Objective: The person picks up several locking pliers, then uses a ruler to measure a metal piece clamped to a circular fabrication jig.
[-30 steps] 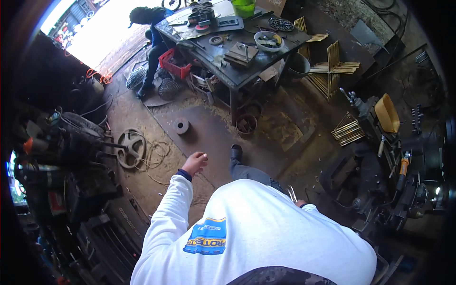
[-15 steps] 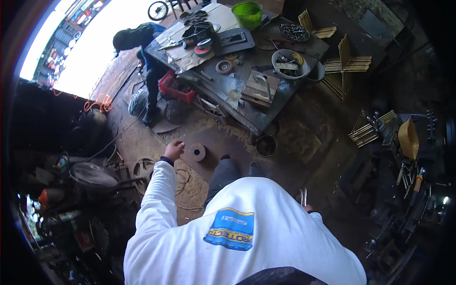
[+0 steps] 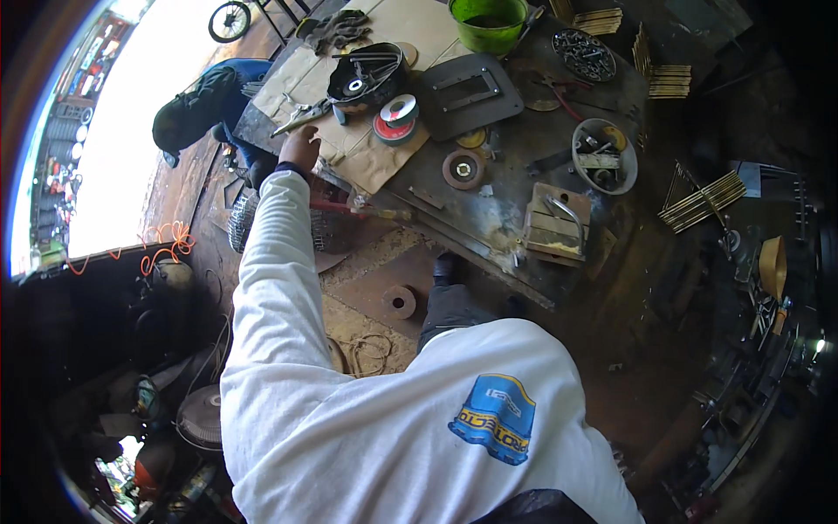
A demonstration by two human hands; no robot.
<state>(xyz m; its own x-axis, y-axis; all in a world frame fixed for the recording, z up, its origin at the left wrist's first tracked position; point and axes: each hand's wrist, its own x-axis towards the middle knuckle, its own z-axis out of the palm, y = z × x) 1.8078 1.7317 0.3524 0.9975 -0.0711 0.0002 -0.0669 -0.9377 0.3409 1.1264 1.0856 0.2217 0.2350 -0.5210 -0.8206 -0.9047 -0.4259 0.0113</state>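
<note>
My left hand (image 3: 299, 150) reaches out over the left edge of the workbench (image 3: 532, 284), its fingers apart and nothing seen in them. Just beyond it on brown cardboard (image 3: 384, 166) lies a grey metal tool (image 3: 301, 118), its kind hard to make out. To the hand's right are a roll of tape with a red face (image 3: 394, 131), a silver disc (image 3: 398, 108) resting on it, and a black round pan (image 3: 367, 74) holding metal pieces. My right hand is out of sight, behind my white-sleeved body.
A person in dark clothes (image 3: 205, 105) bends down left of the bench. On the bench are a green bucket (image 3: 489, 31), a grinding wheel (image 3: 463, 168), a grey bowl of parts (image 3: 604, 157) and a wooden block with a metal handle (image 3: 556, 227). A round ring (image 3: 399, 302) lies on the floor.
My left hand has moved forward from above the floor ring to the bench's left edge. The bench appears closer. My right hand, earlier at the right beside shiny metal, has gone from view.
</note>
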